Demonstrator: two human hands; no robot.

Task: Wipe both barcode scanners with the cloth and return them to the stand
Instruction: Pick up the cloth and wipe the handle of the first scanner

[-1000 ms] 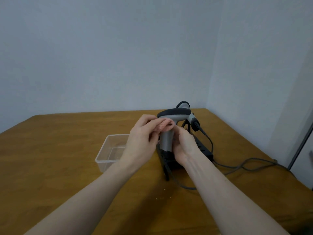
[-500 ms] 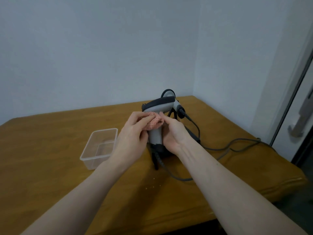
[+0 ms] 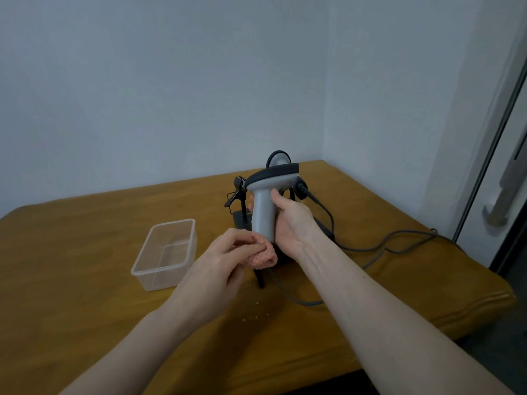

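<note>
Grey pistol-grip barcode scanner with black top [image 3: 263, 203] upright above wooden table [image 3: 85, 280], handle gripped by right hand [image 3: 291, 220]. Left hand [image 3: 219, 263] pinches bunched pink knitted cloth [image 3: 261, 253] against handle base. Black stand [image 3: 242, 206] behind; clear plastic tub [image 3: 166, 252] at left.

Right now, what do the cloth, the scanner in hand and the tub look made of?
Cloth: pink, nubbly, probably knit or microfibre fabric.
Scanner: smooth grey handle with a black top, likely moulded plastic, matte.
Tub: see-through, thin-walled, likely clear plastic.
</note>
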